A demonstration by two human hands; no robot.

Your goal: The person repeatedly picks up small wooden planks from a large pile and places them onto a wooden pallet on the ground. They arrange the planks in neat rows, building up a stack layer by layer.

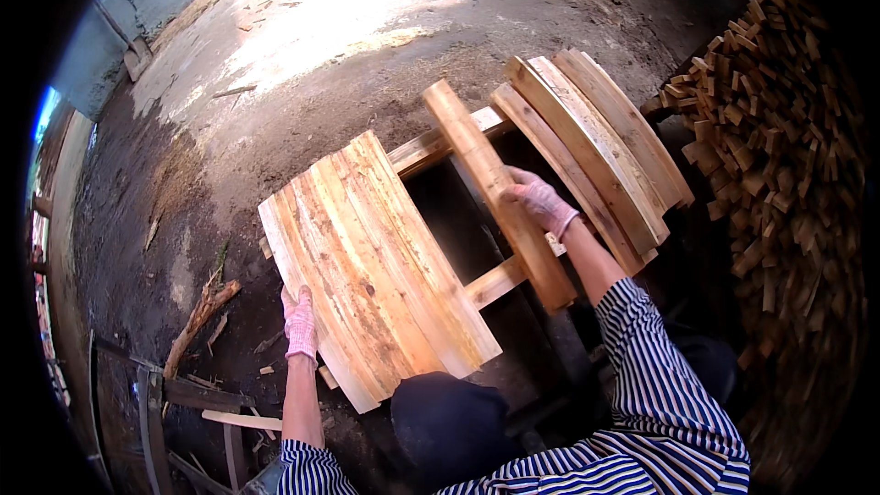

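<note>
A row of pale wooden planks [367, 266] lies side by side across a wooden frame [498, 283], its bare rails showing in the gap to the right. My left hand [300, 321], in a pinkish knitted glove, grips the outer left edge of this row; some of its fingers are hidden. In the gap, my gloved right hand [541, 202] is closed round a single plank [486, 165], which slants over the rails. Whether that plank touches them I cannot tell. Beyond it, several loose planks [587, 147] lie on the right end, some overlapping or tilted.
At the right rises a tall stack of cut wood pieces [770, 156]. A rough branch [200, 325] and wood scraps lie on the dirt floor [321, 64]. A dark slatted frame [151, 422] stands at the lower left. A dark rounded shape [449, 426] is close below the planks.
</note>
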